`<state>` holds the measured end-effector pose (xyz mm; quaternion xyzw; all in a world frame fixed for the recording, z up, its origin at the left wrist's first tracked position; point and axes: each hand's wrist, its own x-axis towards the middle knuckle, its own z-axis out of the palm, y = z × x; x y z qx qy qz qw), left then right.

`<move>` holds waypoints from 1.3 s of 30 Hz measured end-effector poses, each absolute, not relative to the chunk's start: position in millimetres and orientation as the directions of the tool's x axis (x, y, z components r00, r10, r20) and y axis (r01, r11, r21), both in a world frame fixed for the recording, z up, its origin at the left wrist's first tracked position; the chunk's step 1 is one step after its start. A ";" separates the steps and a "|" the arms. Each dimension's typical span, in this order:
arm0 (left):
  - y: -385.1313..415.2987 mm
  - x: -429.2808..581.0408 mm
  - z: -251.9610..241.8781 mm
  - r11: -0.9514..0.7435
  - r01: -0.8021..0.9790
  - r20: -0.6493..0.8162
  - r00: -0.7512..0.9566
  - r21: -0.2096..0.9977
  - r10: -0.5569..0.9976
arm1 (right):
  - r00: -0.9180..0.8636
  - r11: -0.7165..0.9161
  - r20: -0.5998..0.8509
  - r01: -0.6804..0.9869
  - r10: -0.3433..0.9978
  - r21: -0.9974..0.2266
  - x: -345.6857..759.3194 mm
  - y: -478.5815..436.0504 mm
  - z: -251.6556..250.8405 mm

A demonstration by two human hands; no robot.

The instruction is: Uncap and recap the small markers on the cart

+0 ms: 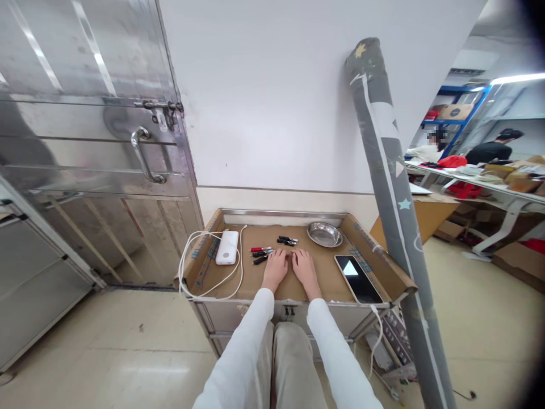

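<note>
My left hand (276,268) lies palm down on the cardboard-lined tabletop (255,287), fingers stretched forward. Close by its fingertips are small slim pieces with silvery ends, one red (257,249) and a few black (260,259); their exact kind is too small to tell. My right hand (304,270) rests flat beside the left, fingers extended, with no object visible in it. Just beyond both hands sits a second cluster of black pieces with silvery ends (286,241). A shallow round metal dish (325,234) stands at the back right.
At left lies a white power bank (227,248) with a looped white cable (182,267). A phone (359,279) with a cord lies at right. Folded cardboard edges border the tabletop. A tall grey roll (389,165) leans on the wall. Two people sit in the background.
</note>
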<state>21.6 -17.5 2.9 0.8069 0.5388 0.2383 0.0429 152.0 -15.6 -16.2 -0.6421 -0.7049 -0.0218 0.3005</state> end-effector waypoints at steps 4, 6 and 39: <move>-17.0 21.8 1.6 -0.409 0.854 0.338 0.301 0.320 0.892 | 0.001 0.176 0.441 0.916 0.897 -0.361 152.5 -15.9 -16.4; -16.4 22.0 0.7 -0.409 0.855 0.341 0.300 0.317 0.891 | 0.000 0.177 0.440 0.915 0.898 -0.362 152.5 -16.3 -15.9; -16.5 25.4 -4.5 -0.301 0.921 0.486 0.151 0.246 0.861 | -0.025 0.229 0.510 0.912 0.860 -0.340 156.1 -10.9 -24.0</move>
